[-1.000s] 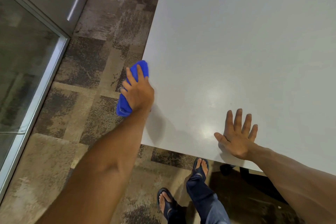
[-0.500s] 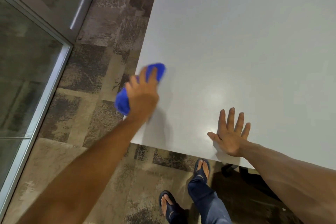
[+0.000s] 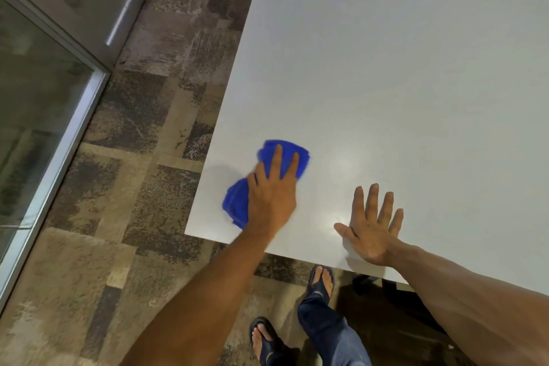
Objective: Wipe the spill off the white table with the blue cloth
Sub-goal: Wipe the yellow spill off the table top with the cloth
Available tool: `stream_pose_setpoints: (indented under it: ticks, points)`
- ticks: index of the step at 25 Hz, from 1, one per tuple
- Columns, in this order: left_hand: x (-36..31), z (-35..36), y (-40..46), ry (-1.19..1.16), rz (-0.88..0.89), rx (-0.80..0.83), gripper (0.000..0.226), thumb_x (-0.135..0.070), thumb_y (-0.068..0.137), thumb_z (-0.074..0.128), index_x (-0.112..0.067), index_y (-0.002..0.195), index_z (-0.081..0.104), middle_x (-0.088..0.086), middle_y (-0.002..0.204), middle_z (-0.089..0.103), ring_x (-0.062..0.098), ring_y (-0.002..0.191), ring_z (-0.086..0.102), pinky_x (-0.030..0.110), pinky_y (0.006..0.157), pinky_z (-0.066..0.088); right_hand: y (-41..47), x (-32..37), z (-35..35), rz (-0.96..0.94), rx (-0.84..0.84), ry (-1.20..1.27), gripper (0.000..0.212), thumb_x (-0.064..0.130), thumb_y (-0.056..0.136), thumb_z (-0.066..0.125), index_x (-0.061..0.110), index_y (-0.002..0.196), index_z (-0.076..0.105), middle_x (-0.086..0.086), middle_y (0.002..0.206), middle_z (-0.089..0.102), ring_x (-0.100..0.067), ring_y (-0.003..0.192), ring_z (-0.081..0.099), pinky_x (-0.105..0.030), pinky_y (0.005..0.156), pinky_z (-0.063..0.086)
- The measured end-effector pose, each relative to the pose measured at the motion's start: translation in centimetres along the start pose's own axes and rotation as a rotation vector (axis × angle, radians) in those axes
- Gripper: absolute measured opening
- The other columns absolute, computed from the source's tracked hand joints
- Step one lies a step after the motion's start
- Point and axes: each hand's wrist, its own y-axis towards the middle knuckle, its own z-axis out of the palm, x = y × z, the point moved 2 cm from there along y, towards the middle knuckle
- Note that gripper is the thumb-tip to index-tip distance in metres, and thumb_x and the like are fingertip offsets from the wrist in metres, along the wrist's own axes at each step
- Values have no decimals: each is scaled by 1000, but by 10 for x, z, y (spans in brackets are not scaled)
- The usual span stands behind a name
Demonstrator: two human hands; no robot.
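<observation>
The blue cloth [image 3: 237,202] lies bunched on the near left corner of the white table [image 3: 386,83]. My left hand [image 3: 273,190] presses down on top of it, fingers spread over the cloth. My right hand [image 3: 371,226] rests flat on the table near its front edge, fingers apart, holding nothing. A pale sheen shows on the tabletop between the two hands; I cannot make out a distinct spill.
Patterned brown carpet floor [image 3: 133,157] lies left of the table. A glass door with a metal frame [image 3: 68,134] stands at the far left. My feet in dark sandals [image 3: 320,279] are below the table's front edge.
My left hand has slid the cloth from the table's left edge rightward onto the tabletop. The right hand has stayed flat in place.
</observation>
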Motion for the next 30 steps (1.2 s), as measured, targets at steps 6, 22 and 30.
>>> stream_pose_setpoints:
  ticks: [6,22,30]
  points:
    - [81,-15,45,154,-249,-40,53,-26,95,43,-26,149,37,14,155,38,44,114,52,51,88,43,-2,1,-3,-3,27,-9,87,72,94,10,28,125,-58,-5,127,-70,-39,121,-60,-64,109,-27]
    - [-14,-30,-34,-2,172,-54,79,-7,77,52,-33,149,32,13,152,39,37,105,46,46,81,45,-7,5,-4,16,11,21,87,68,98,16,24,133,-49,-9,138,-61,-42,130,-51,-64,112,-23]
    - [7,-9,1,60,102,44,68,-17,86,49,-28,151,32,15,154,35,38,103,49,49,85,43,-2,2,-3,-8,25,42,84,62,101,17,24,133,-51,-7,134,-64,-39,124,-56,-64,110,-26]
